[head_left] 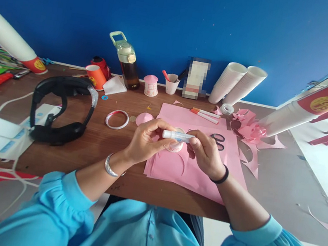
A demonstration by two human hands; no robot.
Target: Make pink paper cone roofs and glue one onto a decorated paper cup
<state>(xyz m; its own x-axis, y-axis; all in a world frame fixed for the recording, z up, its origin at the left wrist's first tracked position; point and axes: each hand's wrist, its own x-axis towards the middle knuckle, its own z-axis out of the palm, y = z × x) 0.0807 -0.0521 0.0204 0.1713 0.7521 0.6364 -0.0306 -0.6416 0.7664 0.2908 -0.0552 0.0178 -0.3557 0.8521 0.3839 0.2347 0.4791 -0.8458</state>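
A small whitish tube (177,136) is held level between both hands above the pink paper sheets (195,176). My left hand (148,139) pinches its left end, and my right hand (206,151) grips its right end. Beneath the tube a paper cup with red marks (175,147) stands on the sheets, partly covered by the hands. Black scissor handles (218,142) lie just beyond my right hand. Left of the sheets are a pink paper cone (144,119) and a roll of tape (117,119).
At the back stand a bottle (128,64), a cone-topped cup (150,86), a pen cup (172,84) and stacked paper cups (227,83). A black headset (62,110) and white cables lie left; pink scraps (252,129) lie right.
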